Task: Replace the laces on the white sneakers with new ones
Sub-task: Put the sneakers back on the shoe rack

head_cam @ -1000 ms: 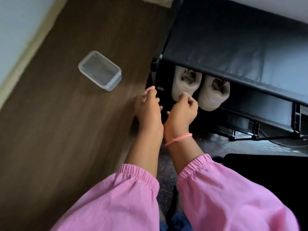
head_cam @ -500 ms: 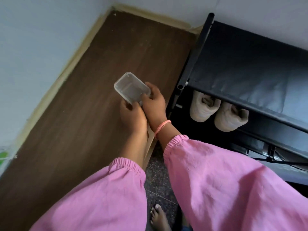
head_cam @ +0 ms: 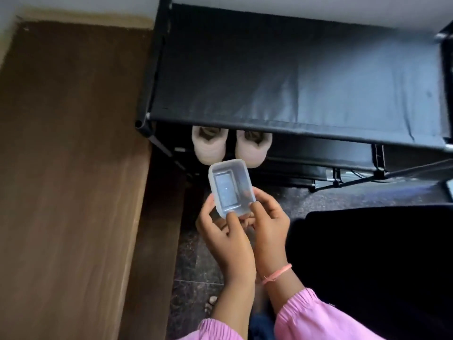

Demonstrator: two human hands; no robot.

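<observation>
Gripping the clear plastic container (head_cam: pixel 230 186), your left hand (head_cam: pixel 224 238) and right hand (head_cam: pixel 268 225) share it. Both white sneakers (head_cam: pixel 231 146) sit at the rack shelf's (head_cam: pixel 318 155) left end; relacing looks unstarted.

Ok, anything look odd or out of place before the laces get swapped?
One thing: the clear plastic container held by the left hand and right hand looks empty, no laces visible. The white sneakers sit neatly paired on the black shoe rack.

Honestly can't read anything here, no text, brand or number on the clear plastic box (head_cam: pixel 231 187), the white sneakers (head_cam: pixel 209 147) or the black rack (head_cam: pixel 294 77).
</observation>
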